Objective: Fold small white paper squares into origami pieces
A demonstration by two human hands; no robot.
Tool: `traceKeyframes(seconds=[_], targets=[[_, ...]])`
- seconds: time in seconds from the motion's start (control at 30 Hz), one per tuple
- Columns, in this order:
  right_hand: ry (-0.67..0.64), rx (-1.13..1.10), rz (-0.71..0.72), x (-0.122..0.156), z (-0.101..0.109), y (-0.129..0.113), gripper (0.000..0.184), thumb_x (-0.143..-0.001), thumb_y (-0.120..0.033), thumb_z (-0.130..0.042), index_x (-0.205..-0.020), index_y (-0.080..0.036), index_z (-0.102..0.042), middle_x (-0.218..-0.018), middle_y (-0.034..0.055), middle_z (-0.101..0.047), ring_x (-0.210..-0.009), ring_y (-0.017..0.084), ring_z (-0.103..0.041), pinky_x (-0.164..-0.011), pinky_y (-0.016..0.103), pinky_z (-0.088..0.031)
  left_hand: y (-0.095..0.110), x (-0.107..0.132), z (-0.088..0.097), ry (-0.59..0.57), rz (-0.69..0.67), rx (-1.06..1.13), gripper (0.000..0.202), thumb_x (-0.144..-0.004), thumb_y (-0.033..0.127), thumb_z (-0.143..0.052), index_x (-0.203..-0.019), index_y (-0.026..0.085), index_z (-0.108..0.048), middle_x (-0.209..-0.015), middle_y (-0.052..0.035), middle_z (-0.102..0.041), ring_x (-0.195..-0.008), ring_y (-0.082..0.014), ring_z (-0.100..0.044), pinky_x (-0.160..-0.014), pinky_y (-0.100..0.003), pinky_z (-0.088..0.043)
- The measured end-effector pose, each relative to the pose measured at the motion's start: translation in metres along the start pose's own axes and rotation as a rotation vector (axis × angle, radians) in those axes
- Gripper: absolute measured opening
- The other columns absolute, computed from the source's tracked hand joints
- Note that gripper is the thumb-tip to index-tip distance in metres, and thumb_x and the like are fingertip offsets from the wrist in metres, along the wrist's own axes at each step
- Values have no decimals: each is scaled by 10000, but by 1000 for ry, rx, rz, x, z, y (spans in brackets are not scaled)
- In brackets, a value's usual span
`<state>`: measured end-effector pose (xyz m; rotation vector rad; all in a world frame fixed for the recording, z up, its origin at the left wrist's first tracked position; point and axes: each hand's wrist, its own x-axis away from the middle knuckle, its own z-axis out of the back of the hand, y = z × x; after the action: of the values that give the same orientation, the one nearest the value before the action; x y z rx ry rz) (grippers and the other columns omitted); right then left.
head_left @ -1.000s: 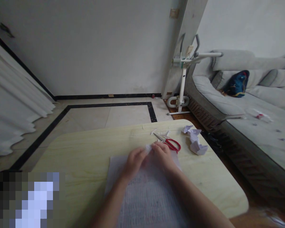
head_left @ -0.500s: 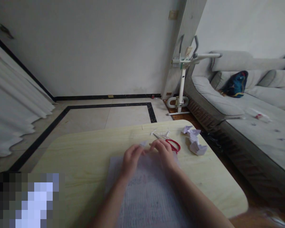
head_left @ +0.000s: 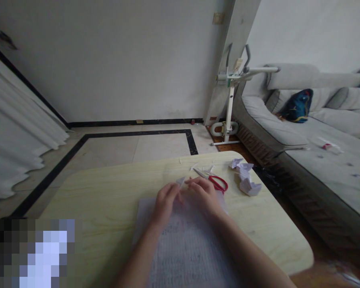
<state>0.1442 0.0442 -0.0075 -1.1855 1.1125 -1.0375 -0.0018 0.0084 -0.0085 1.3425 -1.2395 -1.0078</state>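
Observation:
My left hand (head_left: 165,202) pinches a small folded piece of white paper (head_left: 181,182), which sticks up from its fingertips. Close on the right, my right hand (head_left: 203,192) has its fingers bent toward that paper, with a narrow gap between; I see nothing held in it, and its thumb is partly hidden. Both forearms lie over a large written sheet of paper (head_left: 183,248). Just beyond my right hand rest red-handled scissors (head_left: 218,183), their blades pointing away to the left.
White paper scraps (head_left: 209,170) lie around the scissor blades. Crumpled paper pieces (head_left: 249,185) sit near the right edge of the pale wooden table (head_left: 102,204). Past that edge stands a grey sofa (head_left: 288,136); white exercise equipment (head_left: 229,108) is by the wall.
My right fingers have drawn slightly away from the small folded paper. The paper now stands up more visibly in my left hand, and more of the scissor blades shows.

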Motion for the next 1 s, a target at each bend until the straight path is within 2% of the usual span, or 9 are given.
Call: traceKeyframes(seconds=[0.23,0.33,0.4,0.5,0.6,0.7,0.87,1.0], targets=[[-42,25,15,1,1,11,155,-800,-323,-581,-812,-208,-684,-922,45,-723,-864,225,-649,-785,349,-491,3,2,-5,-66,186,304,345,-801,411,-604,-577,170,-499,-473,54,-478,-397,-83,-476,-464,-212,-412],[-38,44,40,1,1,13,149,-808,-319,-595,-827,-205,-688,-902,38,-721,-856,219,-647,-807,350,-480,2,4,-6,-112,223,335,348,-803,419,-605,-585,170,-496,-437,59,-474,-347,-81,-464,-446,-223,-436],[-51,77,61,1,0,12,139,-814,-297,-597,-772,-194,-682,-818,30,-712,-821,206,-646,-819,345,-472,1,4,-6,-135,238,340,344,-809,434,-597,-608,171,-500,-410,70,-461,-303,-81,-437,-435,-239,-459],[-70,93,68,2,-2,8,126,-811,-262,-614,-723,-182,-657,-707,10,-669,-717,170,-628,-753,307,-480,1,6,-7,-151,263,318,346,-806,474,-589,-654,174,-510,-381,85,-442,-253,-82,-393,-380,-253,-466],[-81,75,81,4,-3,6,96,-801,-273,-644,-831,-182,-645,-769,11,-655,-724,157,-617,-685,272,-486,2,7,-8,-154,284,284,361,-793,500,-594,-661,178,-495,-369,92,-431,-227,-79,-363,-320,-248,-448],[-95,62,121,4,-3,8,147,-809,-286,-647,-917,-185,-640,-829,21,-655,-766,157,-624,-696,267,-497,3,7,-9,-178,303,265,361,-783,512,-595,-684,180,-493,-382,93,-445,-223,-77,-368,-286,-235,-432],[-130,32,113,3,-4,11,187,-817,-293,-645,-973,-190,-645,-883,36,-678,-797,163,-646,-729,283,-512,3,7,-9,-184,285,194,381,-775,542,-582,-692,180,-499,-378,86,-448,-223,-95,-407,-249,-214,-387],[-120,14,77,3,-5,10,208,-794,-312,-662,-959,-187,-636,-841,33,-678,-779,169,-652,-713,288,-515,3,8,-9,-196,297,156,392,-773,557,-572,-711,174,-518,-403,75,-469,-238,-101,-434,-247,-202,-365]])
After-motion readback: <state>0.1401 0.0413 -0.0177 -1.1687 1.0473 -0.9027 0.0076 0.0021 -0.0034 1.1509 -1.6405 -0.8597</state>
